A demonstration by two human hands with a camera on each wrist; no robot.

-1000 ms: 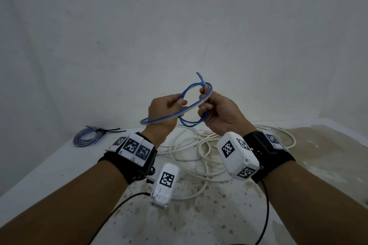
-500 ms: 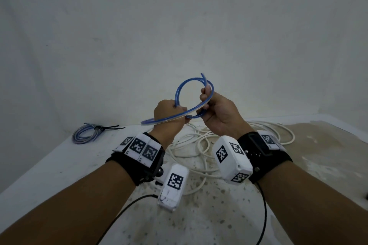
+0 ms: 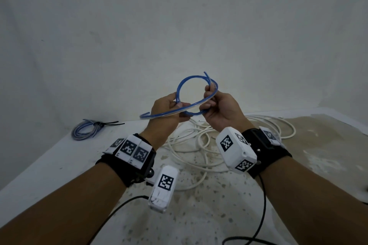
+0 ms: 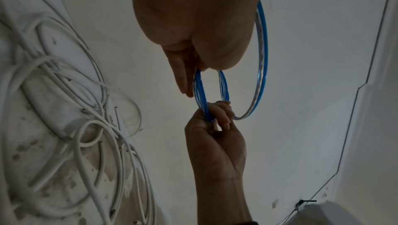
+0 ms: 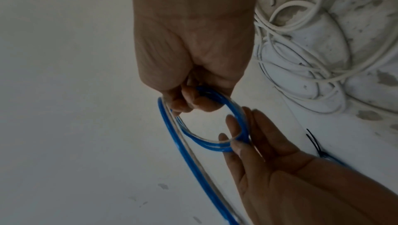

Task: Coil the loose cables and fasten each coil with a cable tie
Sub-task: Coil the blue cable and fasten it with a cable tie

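I hold a blue cable (image 3: 159, 117) in the air above the table with both hands, partly wound into a small coil. My left hand (image 3: 179, 105) pinches the strands on the coil's left side, and a loose tail sticks out past it to the left. My right hand (image 3: 209, 103) grips the bundled strands on the right, with one cable end poking up above its fingers. In the left wrist view the right hand (image 4: 217, 111) clamps the blue cable (image 4: 262, 55) below my left hand (image 4: 193, 68). In the right wrist view my right hand (image 5: 189, 101) and left hand (image 5: 237, 136) hold opposite sides of the blue cable (image 5: 189, 160).
A finished blue coil (image 3: 95, 125) bound with a black cable tie lies at the table's far left. A loose tangle of white cables (image 3: 199, 141) sprawls on the stained tabletop under my hands. A white wall stands close behind. Black sensor leads hang from my wrists.
The small loop has swung from lying nearly flat to standing upright and rounder. Both hands have stayed close together, keeping hold of the cable.
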